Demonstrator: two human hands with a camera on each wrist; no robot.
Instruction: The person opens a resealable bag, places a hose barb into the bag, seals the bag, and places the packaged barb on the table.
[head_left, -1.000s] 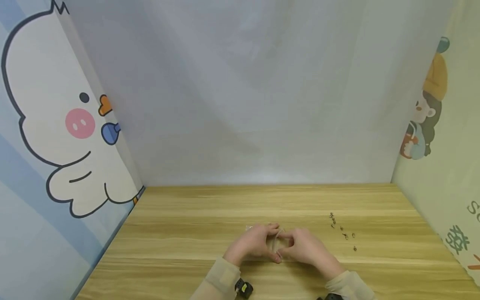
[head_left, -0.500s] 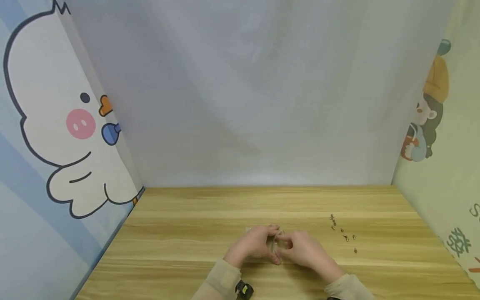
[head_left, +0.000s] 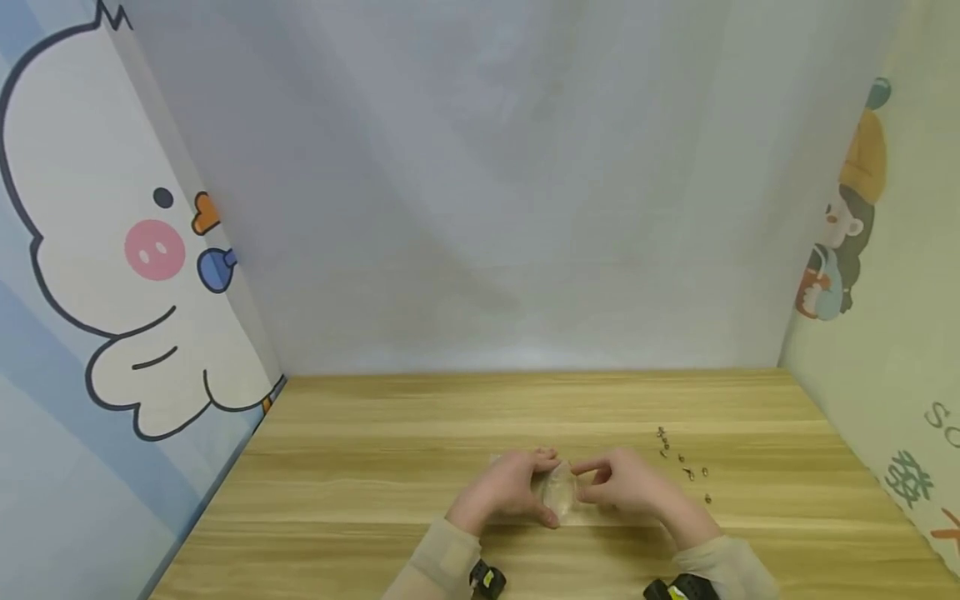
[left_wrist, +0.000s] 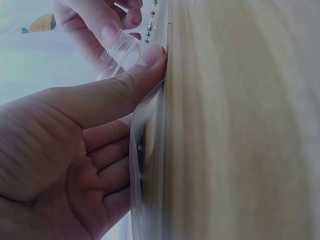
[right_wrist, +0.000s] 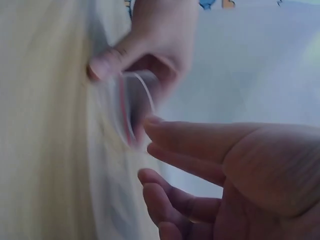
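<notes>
A clear plastic zip bag (head_left: 558, 493) is on the table between the two hands, its mouth bowed apart toward the right. The left hand (head_left: 512, 487) grips its edges between thumb and fingers; in the left wrist view the thumb (left_wrist: 147, 67) presses along the bag close over the wood. A red line runs along the bag's mouth (right_wrist: 123, 102) in the right wrist view. The right hand (head_left: 628, 485) is just right of that mouth, thumb and fingers apart and nothing between them, fingertips right by the rim.
Several small metal pieces (head_left: 705, 472) lie scattered on the wooden table (head_left: 390, 417) to the right of the hands. A plain pale curtain (head_left: 480, 208) rises behind the table, with printed panels at both sides. Each wrist wears a black camera (head_left: 489, 578).
The right hand has drawn off the bag to the right, its fingers leaving the mouth. The bag's mouth now shows rounder. The left hand keeps its grip and place.
</notes>
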